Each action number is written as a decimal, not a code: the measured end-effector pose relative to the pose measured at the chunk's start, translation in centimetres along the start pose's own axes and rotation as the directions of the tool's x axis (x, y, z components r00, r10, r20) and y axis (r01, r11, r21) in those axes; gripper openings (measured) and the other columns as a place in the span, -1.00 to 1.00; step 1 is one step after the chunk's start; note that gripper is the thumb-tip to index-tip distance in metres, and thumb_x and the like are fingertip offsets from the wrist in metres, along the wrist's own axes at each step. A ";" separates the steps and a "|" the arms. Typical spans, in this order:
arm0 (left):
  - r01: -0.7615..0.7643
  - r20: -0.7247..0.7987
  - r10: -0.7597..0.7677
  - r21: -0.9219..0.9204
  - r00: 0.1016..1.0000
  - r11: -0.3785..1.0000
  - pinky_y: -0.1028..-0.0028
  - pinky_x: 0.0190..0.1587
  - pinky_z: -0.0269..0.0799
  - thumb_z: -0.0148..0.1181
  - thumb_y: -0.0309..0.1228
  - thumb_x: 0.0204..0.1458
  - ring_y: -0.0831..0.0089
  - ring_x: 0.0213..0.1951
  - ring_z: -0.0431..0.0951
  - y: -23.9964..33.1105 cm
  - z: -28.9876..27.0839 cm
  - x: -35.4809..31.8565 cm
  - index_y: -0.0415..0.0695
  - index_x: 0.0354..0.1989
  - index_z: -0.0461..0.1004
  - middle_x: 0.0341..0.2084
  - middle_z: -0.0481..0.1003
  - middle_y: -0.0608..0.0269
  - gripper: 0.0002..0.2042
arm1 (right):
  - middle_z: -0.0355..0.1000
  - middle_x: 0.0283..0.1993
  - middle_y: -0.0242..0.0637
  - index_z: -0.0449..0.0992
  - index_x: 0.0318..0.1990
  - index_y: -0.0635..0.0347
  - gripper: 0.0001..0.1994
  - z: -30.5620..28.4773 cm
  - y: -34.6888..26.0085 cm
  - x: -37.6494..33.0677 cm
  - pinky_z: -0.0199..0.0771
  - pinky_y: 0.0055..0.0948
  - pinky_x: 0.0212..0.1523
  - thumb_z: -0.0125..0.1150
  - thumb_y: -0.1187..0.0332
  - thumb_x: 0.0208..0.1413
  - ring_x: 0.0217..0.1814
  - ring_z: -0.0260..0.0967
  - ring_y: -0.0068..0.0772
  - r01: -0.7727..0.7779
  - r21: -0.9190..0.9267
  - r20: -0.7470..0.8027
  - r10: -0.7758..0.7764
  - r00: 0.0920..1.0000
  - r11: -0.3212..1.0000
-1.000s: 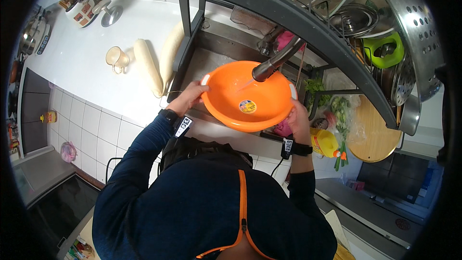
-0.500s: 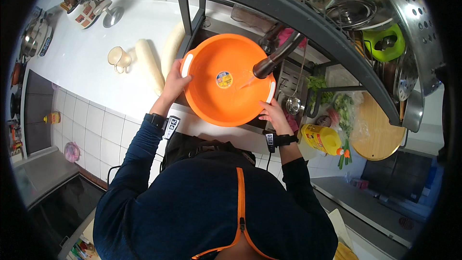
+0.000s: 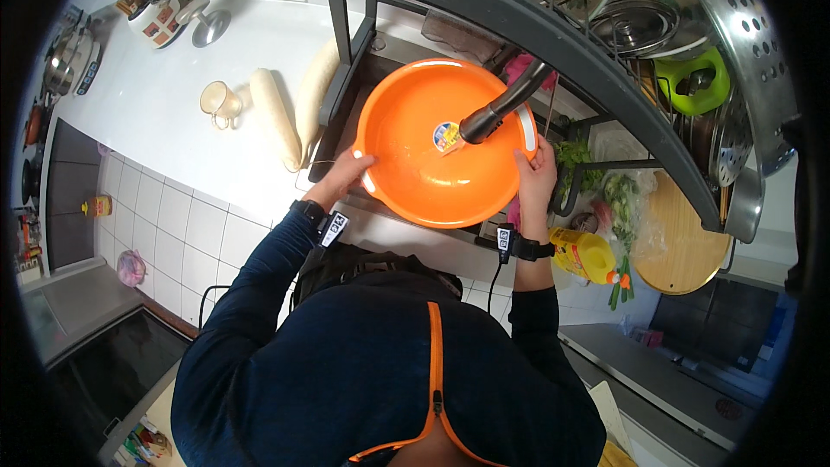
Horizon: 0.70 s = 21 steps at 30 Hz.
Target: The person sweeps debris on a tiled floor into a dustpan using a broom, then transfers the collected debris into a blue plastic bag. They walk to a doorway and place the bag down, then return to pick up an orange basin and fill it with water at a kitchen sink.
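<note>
An orange plastic basin [image 3: 406, 121] with white grip patches and a round sticker on its bottom is held between my two hands over the sink. My left hand [image 3: 347, 173] grips the rim at its near left, thumb on the inside. On the right side, my right hand [image 3: 538, 180] is closed on the rim by the other white patch. The dark faucet [image 3: 494, 117] reaches over the basin, its spout above the sticker, with a thin stream of water seemingly falling from it. A little water wets the basin's bottom. The sink's basin is mostly hidden beneath.
Two long, peeled pale vegetables [image 3: 277, 119] and a glass mug [image 3: 220, 104] lie left on the white counter [image 3: 186, 69]. A dark rack frame [image 3: 553, 22] arches above the sink. To the right are a yellow bottle [image 3: 581, 255], leafy greens [image 3: 619, 207] and a round wooden board [image 3: 687, 238].
Both hands have shifted the basin right and turned it counterclockwise, so the left grip patch sits lower and the right one higher. The spout is now over the sticker.
</note>
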State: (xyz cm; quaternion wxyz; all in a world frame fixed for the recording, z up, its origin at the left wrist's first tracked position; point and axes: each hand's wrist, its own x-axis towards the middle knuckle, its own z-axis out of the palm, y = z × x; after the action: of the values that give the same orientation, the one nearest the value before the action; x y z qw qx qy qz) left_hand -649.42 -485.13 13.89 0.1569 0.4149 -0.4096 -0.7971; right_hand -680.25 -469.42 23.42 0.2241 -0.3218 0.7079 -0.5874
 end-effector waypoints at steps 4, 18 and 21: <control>0.110 0.010 -0.109 -0.048 0.994 0.993 0.52 -0.34 0.55 0.13 -0.44 0.01 0.48 -0.34 0.60 -1.0 0.5 -0.5 -0.30 -0.04 0.42 -0.28 0.55 0.20 -0.67 | 0.46 -0.04 -0.23 0.33 0.14 0.30 -0.64 -0.7 0.0 0.3 0.44 -0.50 -0.09 0.13 0.51 0.18 -0.11 0.44 -0.43 0.175 -0.477 -0.163 -0.283 0.945 0.861; 0.034 -0.268 0.039 0.262 0.963 0.965 0.51 -0.42 0.45 0.19 -0.40 -0.08 0.51 -0.40 0.54 -2.3 -0.9 -0.5 -0.26 -0.08 0.47 -0.39 0.53 0.28 -0.65 | 0.14 -0.61 -0.52 0.40 -0.42 0.11 -0.69 14.6 7.2 3.1 0.13 -0.58 -0.65 -0.03 0.14 0.32 -0.63 0.11 -0.60 -0.794 0.583 0.773 0.417 0.478 -0.170; 0.014 -0.291 0.076 0.298 0.954 0.954 0.52 -0.45 0.44 0.19 -0.39 -0.08 0.53 -0.41 0.53 -2.4 -1.0 -0.6 -0.24 -0.08 0.47 -0.41 0.53 0.31 -0.65 | -0.13 -0.69 -0.52 0.31 -0.48 0.03 -0.63 14.4 7.6 3.8 -0.19 -0.56 -0.71 -0.11 0.08 0.35 -0.73 -0.19 -0.57 -0.805 0.593 0.740 0.410 0.534 -0.023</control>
State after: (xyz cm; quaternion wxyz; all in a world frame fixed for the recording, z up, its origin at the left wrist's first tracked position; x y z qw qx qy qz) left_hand -648.05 -483.79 12.01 0.1657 0.5430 -0.5026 -0.6520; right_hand -674.38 -481.27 13.24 0.7199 0.1208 0.2567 -0.6334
